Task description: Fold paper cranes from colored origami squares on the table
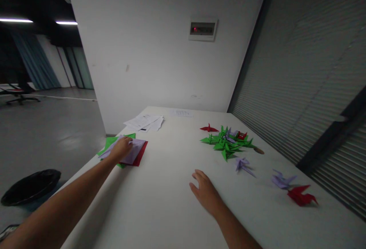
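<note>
My left hand [122, 148] reaches to a stack of coloured origami paper at the table's left edge. Its fingers are curled down on the light purple sheet [132, 155] on top, gripping near its upper part; the fingertips are partly hidden. Below that sheet, a red sheet [141, 153] sticks out to the right and a green sheet [110, 141] at the back left. Over the middle of the table, my right hand [204, 190] holds nothing, thumb apart from the fingers. The nearest folded piece to it is a purple paper crane [243, 165].
Green paper cranes [225, 144] lie heaped at the right, with a red crane [209, 128] behind. Another purple crane [281, 180] and red crane [302, 195] sit nearer the blinds [314, 89]. Printed sheets [145, 122] lie at the back left. A black-lined bin [31, 186] stands left.
</note>
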A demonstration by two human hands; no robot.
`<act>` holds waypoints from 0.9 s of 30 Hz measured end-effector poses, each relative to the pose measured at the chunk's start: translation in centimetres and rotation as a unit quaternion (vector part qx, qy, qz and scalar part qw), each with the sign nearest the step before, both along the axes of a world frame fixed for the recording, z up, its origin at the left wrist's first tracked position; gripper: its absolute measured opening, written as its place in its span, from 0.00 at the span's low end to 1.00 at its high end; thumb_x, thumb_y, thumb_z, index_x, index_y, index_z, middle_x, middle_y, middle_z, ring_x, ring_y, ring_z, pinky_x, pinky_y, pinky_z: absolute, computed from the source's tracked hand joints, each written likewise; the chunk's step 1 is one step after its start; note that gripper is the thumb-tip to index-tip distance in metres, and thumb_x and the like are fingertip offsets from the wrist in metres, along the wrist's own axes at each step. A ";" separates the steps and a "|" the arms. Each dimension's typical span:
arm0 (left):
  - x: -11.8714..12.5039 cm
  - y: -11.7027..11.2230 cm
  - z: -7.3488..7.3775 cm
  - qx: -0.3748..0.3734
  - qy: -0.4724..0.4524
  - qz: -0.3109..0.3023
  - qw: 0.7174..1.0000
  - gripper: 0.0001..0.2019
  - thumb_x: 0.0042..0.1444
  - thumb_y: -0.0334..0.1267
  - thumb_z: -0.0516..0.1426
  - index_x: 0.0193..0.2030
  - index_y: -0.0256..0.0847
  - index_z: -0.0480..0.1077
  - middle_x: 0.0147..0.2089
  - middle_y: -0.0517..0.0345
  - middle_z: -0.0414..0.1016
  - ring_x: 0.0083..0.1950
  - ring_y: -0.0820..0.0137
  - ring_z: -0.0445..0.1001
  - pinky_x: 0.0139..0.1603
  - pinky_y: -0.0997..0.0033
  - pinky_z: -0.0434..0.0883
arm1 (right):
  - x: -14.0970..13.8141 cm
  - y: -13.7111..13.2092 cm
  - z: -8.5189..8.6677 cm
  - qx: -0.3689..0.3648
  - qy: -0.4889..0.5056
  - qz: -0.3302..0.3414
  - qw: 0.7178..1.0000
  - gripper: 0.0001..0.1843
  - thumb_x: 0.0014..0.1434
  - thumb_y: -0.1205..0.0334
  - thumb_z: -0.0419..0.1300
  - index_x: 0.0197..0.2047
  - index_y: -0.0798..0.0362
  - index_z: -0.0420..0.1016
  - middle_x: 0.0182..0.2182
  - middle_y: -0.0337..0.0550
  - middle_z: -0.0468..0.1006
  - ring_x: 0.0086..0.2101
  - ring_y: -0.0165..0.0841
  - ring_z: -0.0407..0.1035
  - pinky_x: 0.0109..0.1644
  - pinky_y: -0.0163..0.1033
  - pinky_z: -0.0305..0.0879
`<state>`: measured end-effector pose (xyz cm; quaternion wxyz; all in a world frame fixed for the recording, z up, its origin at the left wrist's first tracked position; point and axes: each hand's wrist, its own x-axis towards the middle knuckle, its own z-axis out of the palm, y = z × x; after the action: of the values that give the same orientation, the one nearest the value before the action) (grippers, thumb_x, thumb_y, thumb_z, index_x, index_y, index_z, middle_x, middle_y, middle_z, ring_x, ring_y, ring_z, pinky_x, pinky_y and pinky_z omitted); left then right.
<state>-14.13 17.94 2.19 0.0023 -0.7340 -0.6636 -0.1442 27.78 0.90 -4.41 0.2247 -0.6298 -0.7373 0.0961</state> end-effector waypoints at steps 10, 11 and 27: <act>-6.8 0.6 -0.3 -0.060 0.040 0.183 0.980 0.26 0.59 0.50 0.55 0.56 0.32 0.71 0.54 0.32 0.77 0.57 0.39 0.74 0.54 0.47 0.69 | 0.7 0.1 0.8 0.092 0.052 -0.025 0.994 0.17 0.61 0.62 0.57 0.51 0.57 0.79 0.55 0.58 0.76 0.57 0.47 0.69 0.66 0.51 0.66; -7.0 0.7 -0.6 -0.070 0.039 0.192 0.978 0.26 0.58 0.52 0.55 0.55 0.33 0.72 0.54 0.32 0.77 0.57 0.38 0.74 0.54 0.47 0.70 | 0.8 0.0 0.8 0.093 0.058 -0.024 0.994 0.17 0.61 0.63 0.57 0.50 0.57 0.79 0.54 0.58 0.76 0.56 0.47 0.70 0.65 0.50 0.67; -8.7 1.9 -2.3 -0.131 0.014 0.240 0.962 0.37 0.56 0.65 0.53 0.59 0.32 0.67 0.60 0.28 0.72 0.61 0.33 0.69 0.54 0.43 0.69 | 0.6 0.0 1.0 0.085 0.093 -0.014 0.992 0.08 0.59 0.66 0.57 0.41 0.51 0.76 0.45 0.53 0.77 0.48 0.45 0.73 0.56 0.48 0.72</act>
<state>-22.81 19.82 -0.10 -0.0505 -0.5491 -0.8332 -0.0408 28.42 0.88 -3.43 0.3460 -0.6068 -0.7102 0.0882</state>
